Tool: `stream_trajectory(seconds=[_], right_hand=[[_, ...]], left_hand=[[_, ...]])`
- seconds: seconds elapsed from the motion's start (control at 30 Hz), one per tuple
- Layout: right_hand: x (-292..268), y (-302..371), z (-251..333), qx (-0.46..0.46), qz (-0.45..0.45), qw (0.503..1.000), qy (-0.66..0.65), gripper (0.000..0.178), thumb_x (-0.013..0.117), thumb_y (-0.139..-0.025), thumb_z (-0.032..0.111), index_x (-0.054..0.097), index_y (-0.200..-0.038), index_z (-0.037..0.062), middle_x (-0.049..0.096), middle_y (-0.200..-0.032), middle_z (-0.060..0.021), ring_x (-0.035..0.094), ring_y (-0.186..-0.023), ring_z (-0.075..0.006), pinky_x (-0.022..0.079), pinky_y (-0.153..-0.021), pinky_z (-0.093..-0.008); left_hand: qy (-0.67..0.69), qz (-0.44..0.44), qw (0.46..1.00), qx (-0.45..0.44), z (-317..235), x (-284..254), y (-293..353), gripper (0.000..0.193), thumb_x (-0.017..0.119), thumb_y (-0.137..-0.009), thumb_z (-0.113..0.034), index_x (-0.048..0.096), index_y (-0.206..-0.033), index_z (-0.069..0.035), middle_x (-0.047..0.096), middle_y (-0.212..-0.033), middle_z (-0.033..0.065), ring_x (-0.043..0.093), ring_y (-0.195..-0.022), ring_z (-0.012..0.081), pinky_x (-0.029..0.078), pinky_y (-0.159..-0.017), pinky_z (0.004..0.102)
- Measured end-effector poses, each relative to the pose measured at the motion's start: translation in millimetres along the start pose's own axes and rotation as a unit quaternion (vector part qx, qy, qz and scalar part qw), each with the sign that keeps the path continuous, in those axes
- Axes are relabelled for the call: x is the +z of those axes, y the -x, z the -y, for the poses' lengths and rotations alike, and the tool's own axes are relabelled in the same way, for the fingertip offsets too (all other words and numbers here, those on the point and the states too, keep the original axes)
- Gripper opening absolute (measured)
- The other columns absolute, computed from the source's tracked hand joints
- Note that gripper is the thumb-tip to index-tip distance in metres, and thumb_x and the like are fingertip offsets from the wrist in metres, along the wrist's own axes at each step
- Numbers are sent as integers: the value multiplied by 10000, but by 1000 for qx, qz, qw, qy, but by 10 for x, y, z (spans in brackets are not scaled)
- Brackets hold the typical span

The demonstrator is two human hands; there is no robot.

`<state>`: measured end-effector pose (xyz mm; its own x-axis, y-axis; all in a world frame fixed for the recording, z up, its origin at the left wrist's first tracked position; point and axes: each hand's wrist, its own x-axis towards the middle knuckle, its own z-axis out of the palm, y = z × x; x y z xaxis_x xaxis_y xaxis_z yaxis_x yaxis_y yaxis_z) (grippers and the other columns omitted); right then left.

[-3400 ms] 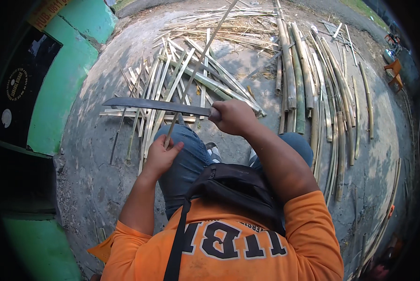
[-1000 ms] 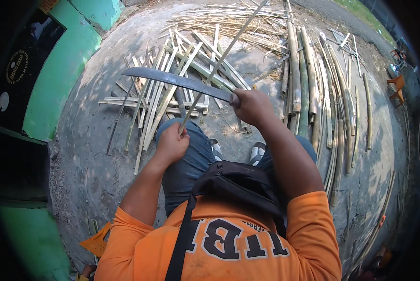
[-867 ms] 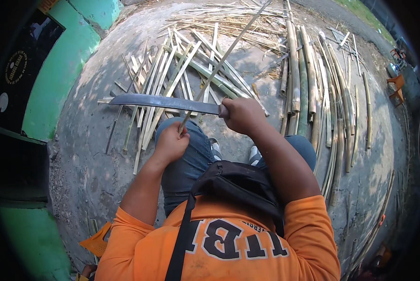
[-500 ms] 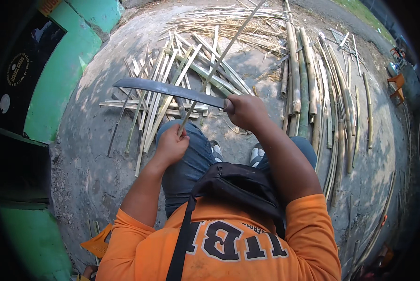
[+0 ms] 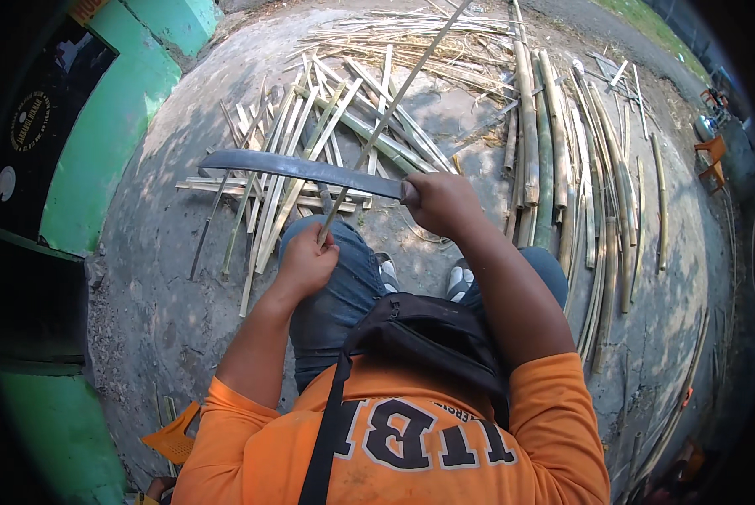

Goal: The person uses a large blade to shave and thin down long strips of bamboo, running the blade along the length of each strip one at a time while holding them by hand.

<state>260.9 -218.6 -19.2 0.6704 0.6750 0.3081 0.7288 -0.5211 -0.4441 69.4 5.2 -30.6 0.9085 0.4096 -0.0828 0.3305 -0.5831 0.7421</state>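
Left hand (image 5: 307, 257) closed, pinching the lower end of a long bamboo strip (image 5: 383, 126) over the person's left knee (image 5: 331, 282); strip slants up and away to the right. Right hand (image 5: 446, 202) fisted round the handle of a machete (image 5: 310, 170), blade lying across the strip; can't tell if the edge bites. Strip looks already split to slim width, how much is smoothed is unclear. Ahead on the ground (image 5: 184, 328), a criss-cross heap of split pieces (image 5: 286, 139), flat, pale, straight-edged; round poles (image 5: 529, 126) at right look unsplit, so plenty seems left. Farther off, thin tangled strips (image 5: 411, 46), straw-coloured. Ground grey, rough, cracked; wall (image 5: 112, 151) at left painted green, smooth, chipped
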Motion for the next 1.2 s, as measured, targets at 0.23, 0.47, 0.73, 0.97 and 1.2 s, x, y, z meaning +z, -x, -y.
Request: stream_trajectory(seconds=[0.23, 0.47, 0.73, 0.97, 1.2], right_hand=[[-162, -123, -320, 87, 17, 996, -3, 183, 654, -940, 286, 721, -902, 119, 713, -845, -191, 687, -853, -425, 551, -750, -534], [-53, 20, -31, -1, 14, 1000, -4, 124, 703, -869, 251, 706, -879, 128, 713, -820, -154, 702, -782, -397, 548, -718, -525], [-107, -129, -373, 58, -52, 996, -47, 139, 656, -918, 244, 700, -865, 123, 710, -814, -181, 695, -795, -424, 547, -707, -543], [-106, -14, -129, 1, -48, 999, -25, 105, 680, -881, 221, 704, -893, 120, 689, -792, -190, 677, -783, -436, 539, -701, -547], [-164, -61, -261, 24, -14, 1000, -7, 120, 662, -890, 231, 719, -879, 126, 699, -796, -184, 683, -783, -437, 556, -722, -541]], left_hand=[[11, -7, 1000, 13, -76, 5, 37, 168, 705, -895, -147, 611, -917, -8, 657, -709, 153, 662, -651, 275, 513, -649, 392], [2, -1, 1000, 16, -98, 7, 54, 154, 709, -908, -120, 591, -914, -20, 613, -712, 99, 592, -654, 203, 471, -625, 351], [-11, 8, 999, 36, -64, -32, 54, 160, 698, -899, -151, 619, -920, -14, 674, -730, 176, 685, -679, 326, 526, -667, 406], [2, 14, 999, 31, -82, 0, 75, 138, 694, -926, -85, 567, -907, -36, 565, -704, 38, 519, -638, 115, 430, -599, 307], [-3, -10, 998, 55, -85, 21, 94, 131, 682, -927, -62, 555, -904, -39, 557, -705, 32, 506, -632, 112, 421, -583, 310]])
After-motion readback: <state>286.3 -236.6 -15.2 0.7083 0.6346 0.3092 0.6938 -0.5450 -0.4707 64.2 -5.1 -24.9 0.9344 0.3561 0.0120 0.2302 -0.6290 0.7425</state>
